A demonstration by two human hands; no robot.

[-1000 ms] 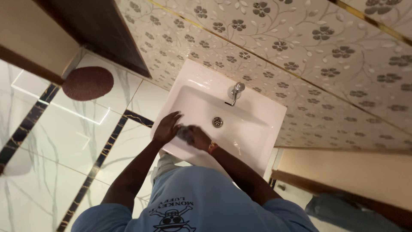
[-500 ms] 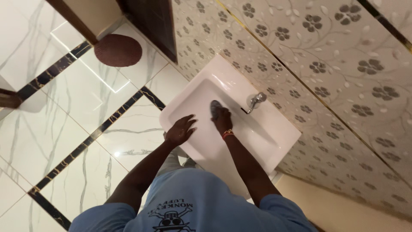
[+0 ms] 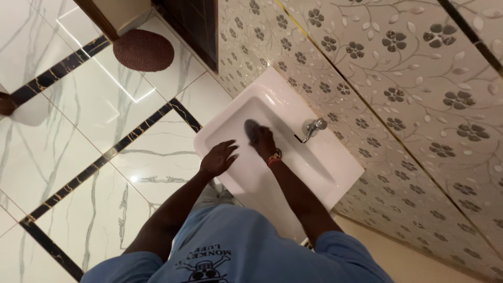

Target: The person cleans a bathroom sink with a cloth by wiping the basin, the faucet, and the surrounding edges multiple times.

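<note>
- Right hand (image 3: 263, 140) has its grip closed over a dark grey cloth (image 3: 252, 128), pressing it against the inside of the white sink (image 3: 325, 173) near the back-left part of the bowl.
- Left hand (image 3: 218, 158) lies open and flat on the sink's front-left rim, gripping nothing.
- Risk, as I judge it: the rim looks glossy, so the bracing palm could slide off the edge if weight shifts onto it.
- Another risk: a wide stroke could knock the knuckles on the chrome tap (image 3: 312, 127) at the back edge.
- Bowl appears to hold nothing but cloth and hand; the drain is hidden, and standing water cannot be made out.
</note>
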